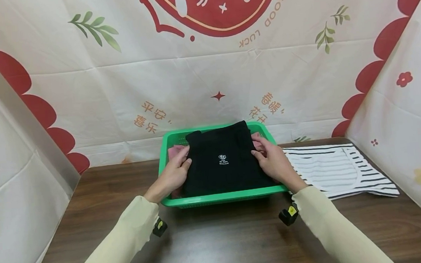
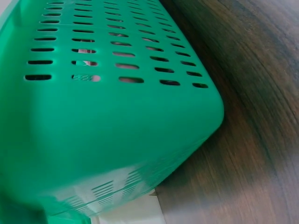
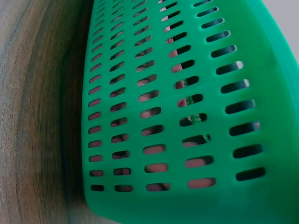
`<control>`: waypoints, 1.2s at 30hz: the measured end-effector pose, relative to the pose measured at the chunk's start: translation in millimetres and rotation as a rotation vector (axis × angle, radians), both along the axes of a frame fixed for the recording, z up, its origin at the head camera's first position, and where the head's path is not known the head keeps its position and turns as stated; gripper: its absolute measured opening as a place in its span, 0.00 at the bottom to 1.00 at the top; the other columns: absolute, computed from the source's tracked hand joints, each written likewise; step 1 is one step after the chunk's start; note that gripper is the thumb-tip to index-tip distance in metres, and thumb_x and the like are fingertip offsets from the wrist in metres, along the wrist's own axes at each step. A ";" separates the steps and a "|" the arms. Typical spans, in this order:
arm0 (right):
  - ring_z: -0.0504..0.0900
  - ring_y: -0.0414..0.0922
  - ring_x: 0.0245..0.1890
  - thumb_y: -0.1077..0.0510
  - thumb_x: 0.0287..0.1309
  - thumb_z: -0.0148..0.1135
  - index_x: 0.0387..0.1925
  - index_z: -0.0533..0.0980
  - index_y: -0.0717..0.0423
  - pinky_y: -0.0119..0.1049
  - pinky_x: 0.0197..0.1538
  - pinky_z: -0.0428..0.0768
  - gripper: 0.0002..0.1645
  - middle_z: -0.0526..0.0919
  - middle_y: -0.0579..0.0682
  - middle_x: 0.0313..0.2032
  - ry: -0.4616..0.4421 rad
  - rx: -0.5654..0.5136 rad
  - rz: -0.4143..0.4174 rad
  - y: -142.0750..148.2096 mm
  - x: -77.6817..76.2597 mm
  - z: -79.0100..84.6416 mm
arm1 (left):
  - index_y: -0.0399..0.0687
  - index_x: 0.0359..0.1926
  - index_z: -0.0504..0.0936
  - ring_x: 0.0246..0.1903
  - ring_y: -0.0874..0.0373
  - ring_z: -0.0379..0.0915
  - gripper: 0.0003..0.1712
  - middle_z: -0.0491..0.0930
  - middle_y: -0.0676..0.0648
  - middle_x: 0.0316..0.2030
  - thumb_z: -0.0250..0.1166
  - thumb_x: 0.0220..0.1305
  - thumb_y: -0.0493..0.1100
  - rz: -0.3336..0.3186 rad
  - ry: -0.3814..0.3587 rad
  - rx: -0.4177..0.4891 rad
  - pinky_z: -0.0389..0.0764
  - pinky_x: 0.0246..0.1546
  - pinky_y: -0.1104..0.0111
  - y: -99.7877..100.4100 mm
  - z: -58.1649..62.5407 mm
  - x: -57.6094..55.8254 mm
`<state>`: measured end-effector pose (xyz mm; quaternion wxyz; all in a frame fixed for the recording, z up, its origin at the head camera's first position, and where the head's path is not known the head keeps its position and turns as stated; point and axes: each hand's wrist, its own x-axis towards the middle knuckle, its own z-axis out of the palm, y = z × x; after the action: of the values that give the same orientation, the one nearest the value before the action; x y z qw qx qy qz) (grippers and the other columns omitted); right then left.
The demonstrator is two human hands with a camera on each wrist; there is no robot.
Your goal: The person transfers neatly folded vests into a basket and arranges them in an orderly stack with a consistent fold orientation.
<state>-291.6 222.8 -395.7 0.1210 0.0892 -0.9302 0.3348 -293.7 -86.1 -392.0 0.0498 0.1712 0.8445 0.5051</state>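
Item: black garment (image 1: 218, 175), folded into a roughly square, flat-fronted bundle. Cloth dark and matte, creases hard to make out. Small white print (image 1: 222, 159) near the middle: a rounded emblem with lines of characters below, too small to read. Upper edge uneven, slanting up to a peak at the far right corner; a short raised step at the far left corner.

Position: in the green basket (image 1: 224, 197), lower edge just inside the near rim. Pink cloth (image 1: 174, 152) shows at both sides of it.

Grip: left hand (image 1: 171, 176) holds the garment's left edge, thumb over the front; right hand (image 1: 276, 165) holds the right edge likewise. Both narrow, on cloth. How far the fingertips reach behind, cannot tell.

Surroundings: basket stands on the dark wood-grain bench (image 1: 229, 244); its walls carry rows of slots, with pinkish patches visible through them from both wrists. Striped garment (image 1: 332, 168), white with dark lines, lies flat to the basket's right.
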 end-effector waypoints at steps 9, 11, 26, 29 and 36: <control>0.83 0.54 0.44 0.61 0.68 0.59 0.69 0.67 0.56 0.53 0.49 0.79 0.29 0.83 0.62 0.48 0.024 0.031 0.014 -0.4 -0.1 -1.3 | 0.39 0.76 0.53 0.71 0.42 0.57 0.31 0.56 0.36 0.74 0.48 0.77 0.36 0.006 0.026 -0.055 0.58 0.71 0.52 0.6 -3.1 -2.0; 0.83 0.54 0.42 0.61 0.68 0.59 0.68 0.68 0.56 0.52 0.48 0.79 0.29 0.83 0.61 0.46 0.034 0.043 0.013 -0.4 -0.1 -2.0 | 0.37 0.76 0.53 0.70 0.42 0.58 0.31 0.57 0.35 0.73 0.48 0.76 0.35 0.009 0.038 -0.079 0.59 0.70 0.52 0.7 -3.4 -1.8; 0.85 0.54 0.40 0.62 0.65 0.61 0.59 0.73 0.60 0.53 0.46 0.81 0.21 0.86 0.60 0.42 0.076 0.199 0.017 -3.0 -0.3 -4.9 | 0.34 0.73 0.59 0.66 0.43 0.66 0.30 0.68 0.32 0.66 0.51 0.73 0.34 0.030 0.050 -0.204 0.66 0.66 0.50 2.3 -3.0 -1.1; 0.83 0.52 0.33 0.62 0.65 0.60 0.57 0.75 0.60 0.52 0.41 0.81 0.19 0.86 0.60 0.38 0.065 0.251 0.018 -3.1 0.2 -4.9 | 0.35 0.73 0.60 0.62 0.46 0.70 0.30 0.76 0.33 0.59 0.52 0.72 0.34 0.032 0.060 -0.221 0.67 0.65 0.50 3.0 -4.1 -2.4; 0.78 0.49 0.25 0.61 0.65 0.60 0.47 0.79 0.60 0.49 0.34 0.80 0.11 0.85 0.57 0.30 0.070 0.362 0.030 -3.0 0.5 -6.7 | 0.38 0.74 0.59 0.45 0.51 0.77 0.32 0.82 0.39 0.46 0.55 0.71 0.34 0.046 0.063 -0.252 0.76 0.55 0.54 4.9 -5.7 -0.9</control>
<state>-291.1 219.8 -402.4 0.1302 0.1348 -0.9691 0.1605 -294.5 -81.2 -397.7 0.0326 0.1598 0.9062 0.3902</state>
